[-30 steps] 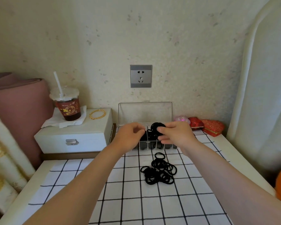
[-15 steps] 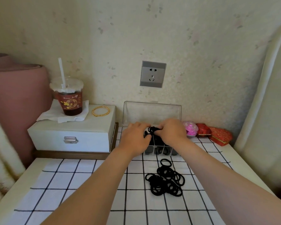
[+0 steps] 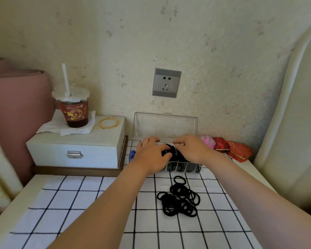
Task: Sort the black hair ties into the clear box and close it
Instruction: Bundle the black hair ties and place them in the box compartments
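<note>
The checked cloth (image 3: 97,203) covers the table, and at its far edge stands the clear box (image 3: 187,168) with its lid (image 3: 165,126) raised up against the wall. On the cloth, just on the person's side of the box, lies a loose pile of black hair ties (image 3: 180,200). It is stretched roughly from the person toward the box and sits between the two forearms, a little closer to the right one. Both hands are above the box: the left hand (image 3: 151,155) lies rather flat, its thumb pressing on a bunch of ties (image 3: 176,155) in the compartments, while the right hand (image 3: 194,150) curls its fingers down on this bunch and seems to pinch it. For more ties a hand must probably come back toward the body; the right looks nearer.
</note>
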